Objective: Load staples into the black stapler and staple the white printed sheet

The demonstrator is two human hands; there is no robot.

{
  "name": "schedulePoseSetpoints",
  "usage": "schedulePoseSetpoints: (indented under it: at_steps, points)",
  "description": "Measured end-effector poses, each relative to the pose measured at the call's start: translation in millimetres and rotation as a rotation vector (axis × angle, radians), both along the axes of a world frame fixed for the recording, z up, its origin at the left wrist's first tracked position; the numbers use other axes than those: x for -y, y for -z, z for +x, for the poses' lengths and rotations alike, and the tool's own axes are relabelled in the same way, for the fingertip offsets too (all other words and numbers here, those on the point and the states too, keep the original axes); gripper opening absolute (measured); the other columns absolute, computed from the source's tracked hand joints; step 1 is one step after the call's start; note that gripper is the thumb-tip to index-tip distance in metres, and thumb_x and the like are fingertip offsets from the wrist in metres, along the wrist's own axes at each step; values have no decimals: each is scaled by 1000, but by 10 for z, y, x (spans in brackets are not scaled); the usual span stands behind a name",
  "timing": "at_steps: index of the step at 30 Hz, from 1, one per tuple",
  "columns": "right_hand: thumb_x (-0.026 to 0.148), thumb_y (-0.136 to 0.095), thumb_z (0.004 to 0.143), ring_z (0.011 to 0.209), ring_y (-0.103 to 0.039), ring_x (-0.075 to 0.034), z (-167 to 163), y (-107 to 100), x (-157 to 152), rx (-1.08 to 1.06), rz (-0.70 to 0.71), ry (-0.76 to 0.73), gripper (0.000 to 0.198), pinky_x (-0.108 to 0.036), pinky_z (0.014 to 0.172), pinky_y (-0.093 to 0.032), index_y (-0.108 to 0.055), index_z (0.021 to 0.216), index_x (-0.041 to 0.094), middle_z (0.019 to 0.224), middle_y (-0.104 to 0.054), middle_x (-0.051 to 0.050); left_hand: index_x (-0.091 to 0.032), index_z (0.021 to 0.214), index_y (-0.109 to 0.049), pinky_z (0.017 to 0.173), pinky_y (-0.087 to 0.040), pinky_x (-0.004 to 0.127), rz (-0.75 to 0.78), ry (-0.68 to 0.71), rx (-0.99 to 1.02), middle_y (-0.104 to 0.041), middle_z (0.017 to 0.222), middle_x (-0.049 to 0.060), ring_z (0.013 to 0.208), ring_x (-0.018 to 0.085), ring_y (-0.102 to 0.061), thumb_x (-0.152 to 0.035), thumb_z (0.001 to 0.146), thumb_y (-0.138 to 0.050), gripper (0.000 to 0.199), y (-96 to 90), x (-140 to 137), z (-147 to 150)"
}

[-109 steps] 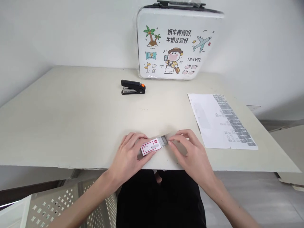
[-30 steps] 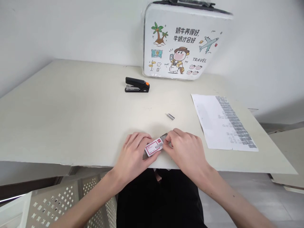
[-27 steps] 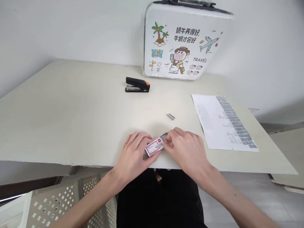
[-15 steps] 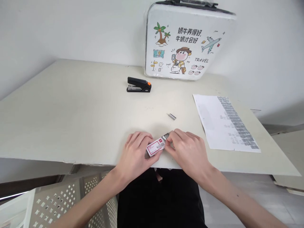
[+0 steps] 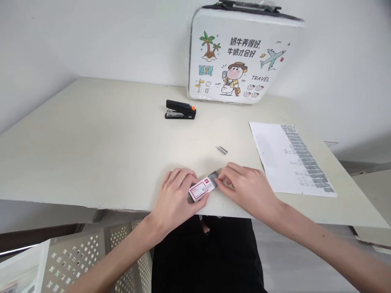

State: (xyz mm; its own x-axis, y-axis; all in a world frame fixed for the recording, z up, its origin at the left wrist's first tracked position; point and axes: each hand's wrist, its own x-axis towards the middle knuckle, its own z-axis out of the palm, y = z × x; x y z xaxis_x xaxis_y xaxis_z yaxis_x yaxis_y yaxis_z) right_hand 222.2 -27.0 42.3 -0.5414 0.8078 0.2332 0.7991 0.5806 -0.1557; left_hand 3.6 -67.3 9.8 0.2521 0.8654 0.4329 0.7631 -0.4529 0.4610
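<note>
My left hand [image 5: 177, 191] is closed round a small white-and-red staple box [image 5: 199, 190], thumb along the near side and fingers on the far side. The box lies tilted near the table's front edge. From its right end sticks a dark inner tray [image 5: 213, 177] with grey metal in it, apparently staples. My right hand [image 5: 244, 183] has its thumb and index finger bent together at that end; what lies between the fingertips is hidden. A short strip of staples [image 5: 222, 150] rests on the table beyond the hands. Further back lies a black stapler [image 5: 180, 110] with an orange button.
A white cartoon-printed case [image 5: 244, 77] in clear wrap stands against the wall at the back. To the right lies a printed sheet of paper [image 5: 275, 158] on the pale table [image 5: 100, 142]. Below the table at left is a perforated plastic basket [image 5: 76, 256].
My right fingers have drawn back slightly to the right, and more of the inner tray shows at the box's end. My left hand keeps hold of the box.
</note>
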Motion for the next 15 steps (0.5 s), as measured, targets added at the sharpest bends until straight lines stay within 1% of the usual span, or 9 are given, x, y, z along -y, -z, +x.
schedulePoseSetpoints:
  at_steps: [2,4,6,9,12,13,15]
  points:
    - [31,-54,103,58,-60,-12,54,-25,-5,-66,-128,45,25,-26,53,-34,-68,86,21,83,-71,-1,-22,96,-65,85,-51,44,-1,3,-1,-72,103,5,98,26,-66,-30,87,-77,17,-6,0,-3]
    - [35,-51,105,61,-64,-12,80,-37,5,-100,-198,57,27,-26,54,-37,-70,91,21,88,-73,-2,-22,96,-64,84,-52,43,5,10,2,-72,103,5,98,25,-66,-30,88,-76,16,-11,-1,-5]
    - [35,-51,105,61,-64,-12,73,-33,18,-105,-220,57,27,-26,56,-39,-71,92,21,88,-73,-2,-22,97,-64,84,-52,43,11,14,5,-72,103,5,98,25,-66,-31,89,-75,16,-13,-3,-7]
    - [29,-56,101,59,-61,-11,19,-17,19,-72,-234,68,20,-26,56,-37,-70,90,21,84,-72,0,-22,98,-64,85,-51,43,18,16,3,-72,104,6,99,26,-66,-32,90,-75,17,-5,-6,-8]
    - [22,-59,97,55,-56,-10,-46,-10,6,0,-208,77,16,-25,53,-31,-67,83,21,77,-69,2,-22,99,-64,85,-51,43,17,24,-2,-71,105,6,99,26,-65,-32,90,-76,18,10,-8,-11]
    - [19,-59,95,53,-54,-11,-65,-9,6,34,-169,67,16,-26,53,-29,-66,81,20,74,-68,2,-22,99,-64,86,-51,43,14,25,-3,-71,105,6,100,26,-65,-32,90,-76,18,14,-8,-13]
    - [12,-58,93,51,-51,-11,-96,-3,14,109,-34,14,20,-28,53,-27,-64,75,19,69,-66,1,-22,99,-65,86,-51,43,11,25,-4,-71,104,6,100,26,-65,-32,90,-76,18,18,-9,-13]
